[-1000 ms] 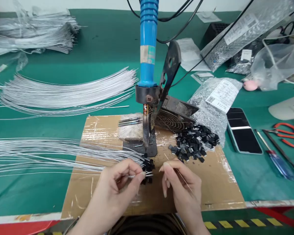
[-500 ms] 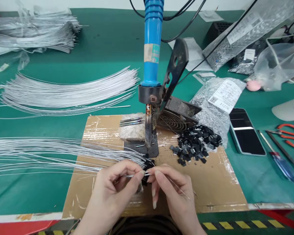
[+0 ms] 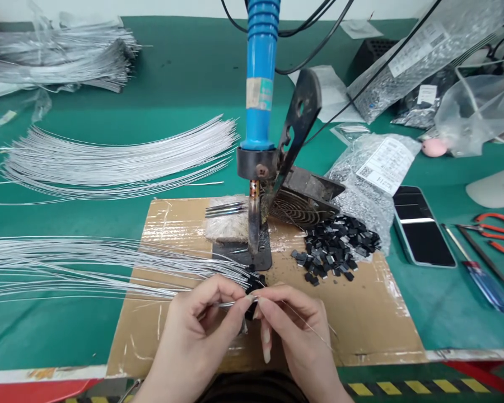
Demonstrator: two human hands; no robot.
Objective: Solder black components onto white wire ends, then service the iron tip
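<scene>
My left hand [image 3: 199,330] is closed in a pinch on a thin white wire [image 3: 225,304], thumb against forefinger. Fingertips of my right hand [image 3: 300,327] pinch at the end of that wire, almost touching my left thumb. A fine silvery strand, perhaps solder wire [image 3: 308,326], runs back across the right palm; its near end is hidden by the fingers. Just beyond my hands lies a bundle of white wires [image 3: 185,260] with small black pieces [image 3: 255,281] at its right ends. Above them, a blue-handled soldering iron [image 3: 260,78] points down in its stand [image 3: 300,112].
Under my hands is a cardboard sheet [image 3: 373,313]. Loose small black parts [image 3: 336,246] are heaped at right, by a bubble-wrap bag [image 3: 361,196]. A phone [image 3: 424,226], a screwdriver [image 3: 485,282] and orange-handled pliers [image 3: 502,224] lie farther right. More white wires [image 3: 117,159] lie at left.
My fingertips have drawn closer together, the left thumb shifting slightly right and the right thumb tip dropping a little. The surrounding items have stayed put.
</scene>
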